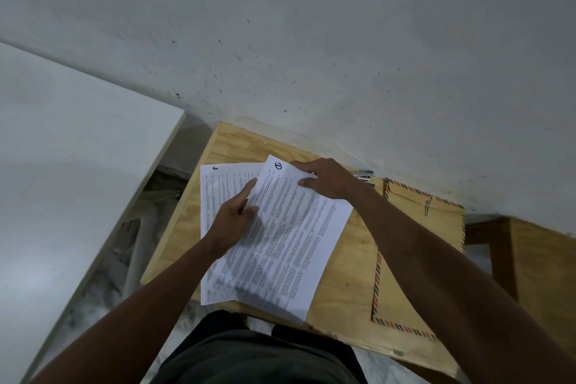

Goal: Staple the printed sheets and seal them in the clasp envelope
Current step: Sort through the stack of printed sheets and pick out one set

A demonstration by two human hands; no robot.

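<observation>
From the head view, my right hand (327, 179) covers most of some pens (363, 177) at the far edge of the plywood tabletop (346, 274), so only their tips show; whether a stapler is among them I cannot tell. My right forearm cuts across the clasp envelope (420, 246), lying flat in the right of the frame with its metal clasp (427, 206) visible; what it contains I cannot tell. The printed sheets (280, 237) lie fanned at centre frame. My right grip pinches the top sheet's upper corner; my left hand (232, 221) rests with straight fingers on the pile. The print is too small to read, except a circled "1" (278, 165) on the top sheet and a handwritten mark on the sheet beneath.
</observation>
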